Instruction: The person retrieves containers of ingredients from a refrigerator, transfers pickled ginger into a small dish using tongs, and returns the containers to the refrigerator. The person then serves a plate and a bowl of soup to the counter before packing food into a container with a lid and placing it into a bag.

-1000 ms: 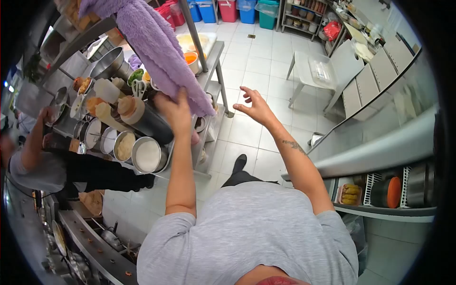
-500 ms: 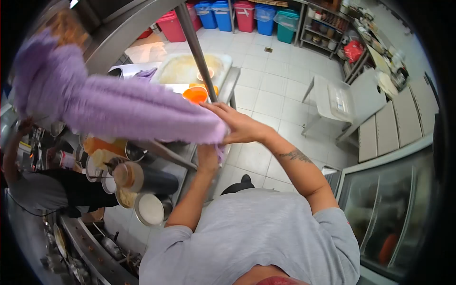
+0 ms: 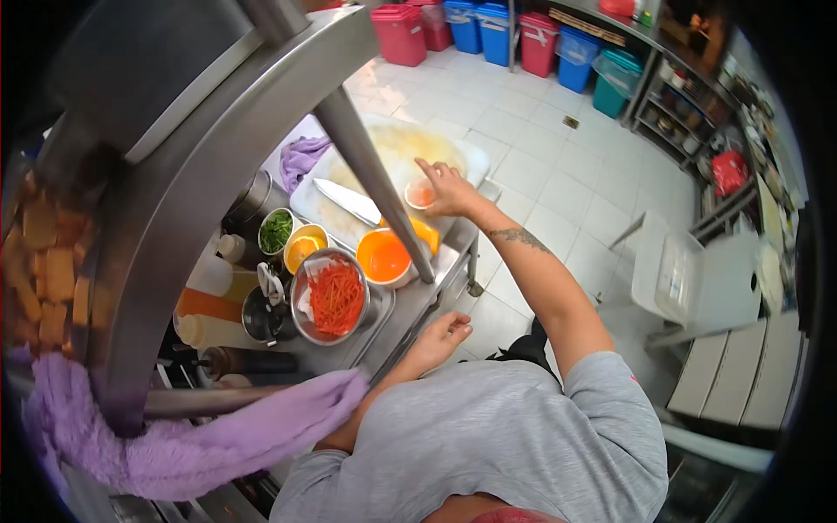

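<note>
My right hand [image 3: 447, 188] is over the near edge of the white cutting board [image 3: 475, 161]. Its fingers are spread, with the fingertips right at a small cup [image 3: 420, 194] of something pinkish orange. Low in front of my body hangs my left hand [image 3: 438, 340], fingers loosely bent and nothing in them. A fluffy purple towel [image 3: 235, 440] stretches from the lower left to my left forearm. On the board lies a knife [image 3: 349, 202] with a broad pale blade. Close by stand a container of orange liquid [image 3: 384, 257] and a metal bowl of shredded carrot [image 3: 336, 298].
A slanting steel post [image 3: 370, 166] and thick shelf frame [image 3: 187, 187] cross above the counter. Chopped greens [image 3: 276, 231] and sauce bottles [image 3: 209, 331] stand left of the bowl. A white chair [image 3: 724, 270] is at right; lidded bins [image 3: 536, 42] line the back.
Both hands have come off the purple towel, which now hangs lower left. My right hand has moved to the small cup; my left has dropped toward my body. The view has shifted.
</note>
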`<state>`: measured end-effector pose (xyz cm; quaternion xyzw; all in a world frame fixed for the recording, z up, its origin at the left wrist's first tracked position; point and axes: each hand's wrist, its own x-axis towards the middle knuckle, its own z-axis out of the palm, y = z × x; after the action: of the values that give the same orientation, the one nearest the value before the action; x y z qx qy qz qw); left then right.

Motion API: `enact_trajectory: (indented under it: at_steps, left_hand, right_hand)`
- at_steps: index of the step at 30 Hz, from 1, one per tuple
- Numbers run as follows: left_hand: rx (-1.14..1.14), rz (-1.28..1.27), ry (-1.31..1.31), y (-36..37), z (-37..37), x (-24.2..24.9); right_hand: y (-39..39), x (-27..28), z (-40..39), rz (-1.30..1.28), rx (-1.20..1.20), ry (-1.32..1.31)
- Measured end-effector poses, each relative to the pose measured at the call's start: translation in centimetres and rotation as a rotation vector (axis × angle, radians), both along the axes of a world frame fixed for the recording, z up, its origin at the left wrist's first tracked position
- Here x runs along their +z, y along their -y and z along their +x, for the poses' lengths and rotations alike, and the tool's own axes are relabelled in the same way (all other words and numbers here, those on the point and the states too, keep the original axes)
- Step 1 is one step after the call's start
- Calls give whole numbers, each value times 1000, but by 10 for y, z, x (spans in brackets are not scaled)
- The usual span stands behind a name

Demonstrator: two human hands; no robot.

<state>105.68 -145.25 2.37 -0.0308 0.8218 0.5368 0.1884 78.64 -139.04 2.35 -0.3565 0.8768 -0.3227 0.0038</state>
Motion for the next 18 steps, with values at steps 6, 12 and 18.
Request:
enact_trajectory:
  at_steps: [6, 12, 18]
  left_hand:
    - [45, 18, -34, -49, -104, 13]
    - [143, -35, -69, -97, -200, 40]
    - [371, -78, -81, -99, -242, 48]
  right_hand:
    - [17, -8, -35, -1, 335, -10]
    - [14, -7, -82, -41, 667, 1]
    - [15, -8, -147, -146, 861, 55]
